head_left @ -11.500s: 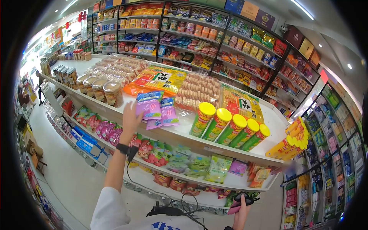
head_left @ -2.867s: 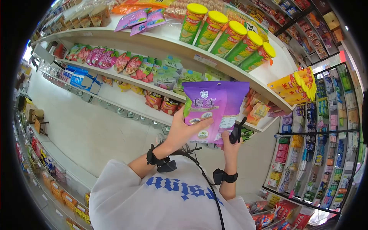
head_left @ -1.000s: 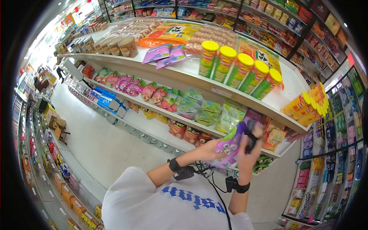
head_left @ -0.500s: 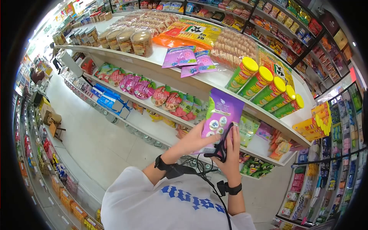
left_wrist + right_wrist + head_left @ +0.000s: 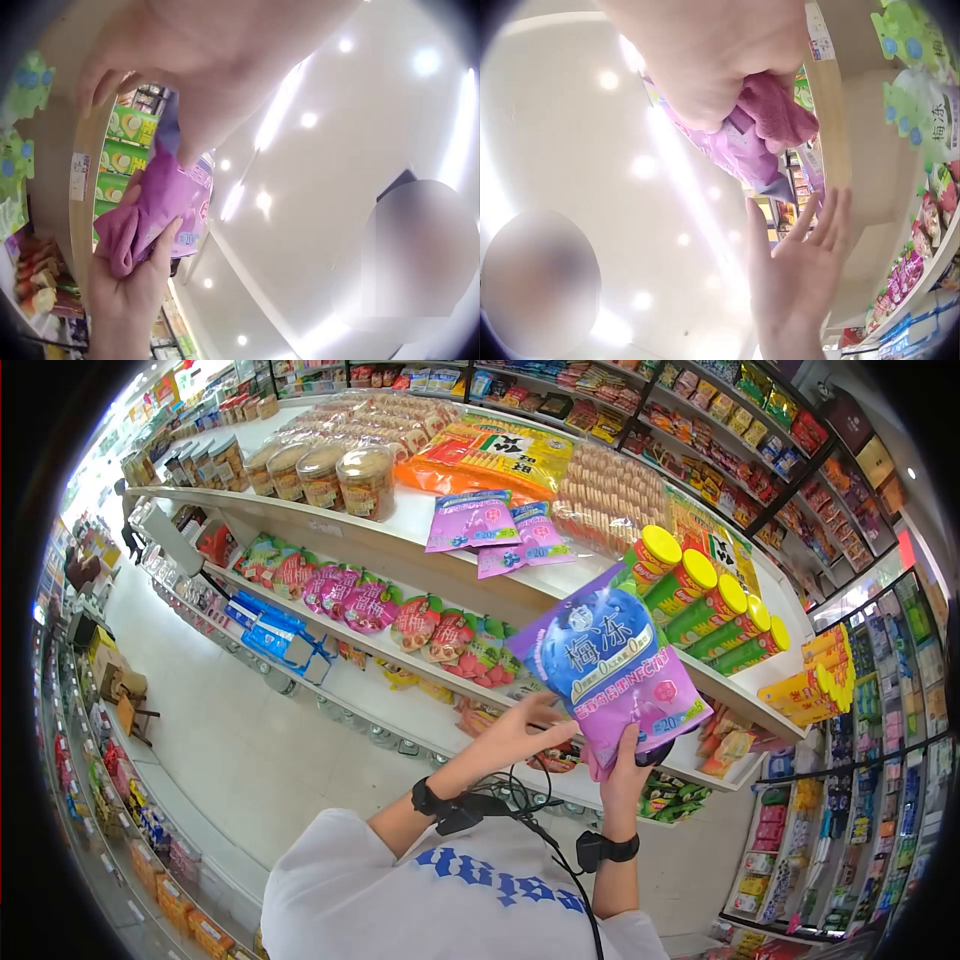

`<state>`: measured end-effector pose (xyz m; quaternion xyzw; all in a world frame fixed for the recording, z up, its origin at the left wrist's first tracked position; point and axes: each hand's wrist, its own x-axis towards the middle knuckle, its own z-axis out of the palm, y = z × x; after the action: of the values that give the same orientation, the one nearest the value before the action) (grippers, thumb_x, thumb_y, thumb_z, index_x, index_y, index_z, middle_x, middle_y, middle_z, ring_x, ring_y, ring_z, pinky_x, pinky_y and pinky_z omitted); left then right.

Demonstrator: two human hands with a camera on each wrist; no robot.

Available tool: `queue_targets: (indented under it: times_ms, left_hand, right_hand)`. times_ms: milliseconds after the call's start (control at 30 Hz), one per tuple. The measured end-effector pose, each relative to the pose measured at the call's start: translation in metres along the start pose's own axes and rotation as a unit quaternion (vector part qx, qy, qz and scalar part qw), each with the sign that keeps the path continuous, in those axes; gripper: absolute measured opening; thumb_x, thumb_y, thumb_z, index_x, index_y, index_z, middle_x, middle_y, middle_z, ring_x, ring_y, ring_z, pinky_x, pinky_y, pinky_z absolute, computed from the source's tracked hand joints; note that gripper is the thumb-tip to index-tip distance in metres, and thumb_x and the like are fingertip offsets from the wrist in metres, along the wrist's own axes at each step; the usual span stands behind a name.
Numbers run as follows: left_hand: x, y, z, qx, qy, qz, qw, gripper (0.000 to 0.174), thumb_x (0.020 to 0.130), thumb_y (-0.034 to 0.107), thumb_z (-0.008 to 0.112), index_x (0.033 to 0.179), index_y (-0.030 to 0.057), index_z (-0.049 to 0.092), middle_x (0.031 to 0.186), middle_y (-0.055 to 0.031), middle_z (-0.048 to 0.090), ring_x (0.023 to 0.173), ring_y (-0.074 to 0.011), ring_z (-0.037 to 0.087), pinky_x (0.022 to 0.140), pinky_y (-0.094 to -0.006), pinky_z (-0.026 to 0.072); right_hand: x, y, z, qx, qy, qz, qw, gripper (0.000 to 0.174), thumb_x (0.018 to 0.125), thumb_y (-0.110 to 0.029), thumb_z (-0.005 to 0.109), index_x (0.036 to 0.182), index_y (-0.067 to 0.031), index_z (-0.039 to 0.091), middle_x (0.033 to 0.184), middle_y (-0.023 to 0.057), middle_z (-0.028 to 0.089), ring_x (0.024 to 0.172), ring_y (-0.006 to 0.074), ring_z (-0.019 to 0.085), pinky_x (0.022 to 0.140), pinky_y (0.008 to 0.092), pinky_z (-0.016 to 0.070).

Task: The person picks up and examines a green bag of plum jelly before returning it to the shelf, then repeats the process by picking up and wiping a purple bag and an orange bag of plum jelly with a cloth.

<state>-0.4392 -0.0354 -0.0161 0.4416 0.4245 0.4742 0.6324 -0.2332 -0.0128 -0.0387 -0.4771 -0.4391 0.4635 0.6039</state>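
A purple bag of plum jelly (image 5: 618,660), its printed front facing up, leans over the shelf edge in the head view. My right hand (image 5: 624,778) grips its lower end, thumb on the front. A pink cloth (image 5: 776,116) is bunched in the same hand, and a dark object (image 5: 657,753) shows partly behind the bag. My left hand (image 5: 799,277) is just beside the bag, fingers extended and apart from it in the right wrist view. Two similar purple bags (image 5: 472,520) lie flat on the upper shelf.
Several green cans with yellow lids (image 5: 697,572) stand on the upper shelf behind the bag, with clear jars (image 5: 366,482) to the left. Fruit snack pouches (image 5: 370,600) line the lower shelf. Yellow tubes (image 5: 800,695) hang over the right corner. Black cables (image 5: 520,790) dangle between the wrists.
From both hands holding the jelly bag back side up, it has turned front side up and shifted right. My left hand has let go; earlier it was at the purple bags on the upper shelf.
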Motion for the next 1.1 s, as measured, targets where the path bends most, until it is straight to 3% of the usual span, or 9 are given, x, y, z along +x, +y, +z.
queue_targets:
  times_ms: [167, 233, 333, 533, 733, 833, 867, 967, 1100]
  left_hand:
    - [-0.004, 0.005, 0.014, -0.041, 0.089, 0.095, 0.991, 0.054, 0.09, 0.026, 0.076, 0.131, -0.0004, 0.053, 0.119, -0.0086, 0.063, 0.11, -0.0148, 0.06, 0.09, -0.0309, 0.0513]
    - [-0.009, 0.022, 0.001, -0.087, 0.113, 0.03, 0.989, 0.049, 0.09, 0.023, 0.077, 0.129, 0.0009, 0.056, 0.117, -0.006, 0.064, 0.107, -0.0136, 0.061, 0.09, -0.0302, 0.0506]
    - [0.007, 0.007, -0.022, -0.11, 0.167, 0.115, 0.973, 0.046, 0.09, 0.018, 0.076, 0.128, 0.0007, 0.056, 0.117, -0.0063, 0.065, 0.104, -0.0143, 0.062, 0.091, -0.0305, 0.05]
    - [0.049, 0.051, -0.077, -0.033, 0.26, 0.205, 0.943, 0.044, 0.091, 0.02, 0.074, 0.125, -0.0039, 0.059, 0.115, -0.0095, 0.067, 0.101, -0.0146, 0.063, 0.089, -0.0303, 0.0504]
    - [0.153, 0.124, -0.151, -0.073, 0.129, 0.192, 0.97, 0.047, 0.089, 0.023, 0.075, 0.122, -0.0065, 0.058, 0.114, -0.0125, 0.068, 0.097, -0.0162, 0.067, 0.081, -0.0304, 0.0546]
    - [0.197, 0.121, -0.175, 0.336, 0.333, 0.247, 0.846, 0.058, 0.084, 0.028, 0.079, 0.123, -0.0079, 0.056, 0.112, -0.0184, 0.069, 0.1, -0.0241, 0.069, 0.083, -0.0359, 0.055]
    - [0.2, 0.114, -0.175, 0.39, 0.341, 0.268, 0.812, 0.066, 0.08, 0.027, 0.08, 0.126, -0.0111, 0.052, 0.116, -0.0283, 0.063, 0.109, -0.0372, 0.064, 0.093, -0.0442, 0.0503]
    - [0.201, 0.091, -0.167, 0.555, 0.392, 0.245, 0.691, 0.064, 0.081, 0.03, 0.079, 0.126, -0.0073, 0.054, 0.123, -0.0301, 0.057, 0.119, -0.041, 0.056, 0.101, -0.0459, 0.0453]
    - [0.188, 0.079, -0.144, 0.502, 0.396, 0.353, 0.683, 0.048, 0.086, 0.023, 0.074, 0.123, -0.0034, 0.059, 0.127, -0.028, 0.054, 0.12, -0.0415, 0.052, 0.103, -0.0459, 0.043]
  right_hand:
    - [-0.018, -0.03, 0.035, -0.056, -0.116, 0.038, 0.991, 0.041, 0.091, -0.019, 0.076, 0.121, 0.0006, 0.058, 0.113, 0.005, 0.065, 0.099, 0.0115, 0.06, 0.087, 0.0283, 0.049]
    - [-0.016, -0.032, 0.038, -0.072, -0.162, 0.021, 0.984, 0.026, 0.09, -0.012, 0.075, 0.11, 0.0012, 0.064, 0.095, 0.0049, 0.07, 0.08, 0.0091, 0.063, 0.071, 0.0246, 0.0506]
    - [-0.018, -0.039, 0.035, -0.095, -0.228, 0.109, 0.963, 0.016, 0.095, -0.011, 0.068, 0.097, 0.0041, 0.072, 0.069, 0.005, 0.069, 0.05, 0.0056, 0.055, 0.045, 0.0207, 0.04]
    - [-0.028, -0.033, 0.014, -0.096, -0.258, 0.134, 0.952, 0.015, 0.095, -0.011, 0.069, 0.093, 0.0033, 0.069, 0.072, 0.011, 0.072, 0.054, 0.0088, 0.062, 0.046, 0.0212, 0.0441]
    - [-0.038, -0.038, 0.003, -0.076, -0.204, 0.125, 0.968, 0.021, 0.097, -0.016, 0.066, 0.098, 0.0042, 0.074, 0.071, 0.0075, 0.071, 0.048, 0.0038, 0.052, 0.042, 0.0192, 0.0354]
    - [-0.043, -0.039, -0.007, -0.08, -0.189, 0.126, 0.971, 0.021, 0.097, -0.016, 0.066, 0.099, 0.0036, 0.074, 0.073, 0.0083, 0.072, 0.048, 0.004, 0.052, 0.042, 0.0198, 0.0354]
    - [-0.043, -0.039, -0.01, -0.083, -0.186, 0.127, 0.971, 0.021, 0.097, -0.016, 0.066, 0.099, 0.0034, 0.074, 0.074, 0.0086, 0.072, 0.048, 0.0041, 0.053, 0.041, 0.02, 0.0355]
    - [-0.047, -0.037, -0.017, -0.054, -0.11, 0.098, 0.988, 0.018, 0.096, -0.015, 0.067, 0.095, 0.0022, 0.072, 0.071, 0.006, 0.069, 0.049, 0.0049, 0.053, 0.04, 0.021, 0.0352]
    - [-0.041, -0.002, -0.052, -0.08, -0.02, 0.023, 0.996, 0.028, 0.093, -0.012, 0.07, 0.117, -0.0018, 0.059, 0.089, 0.0038, 0.067, 0.076, 0.0144, 0.066, 0.067, 0.0289, 0.0531]
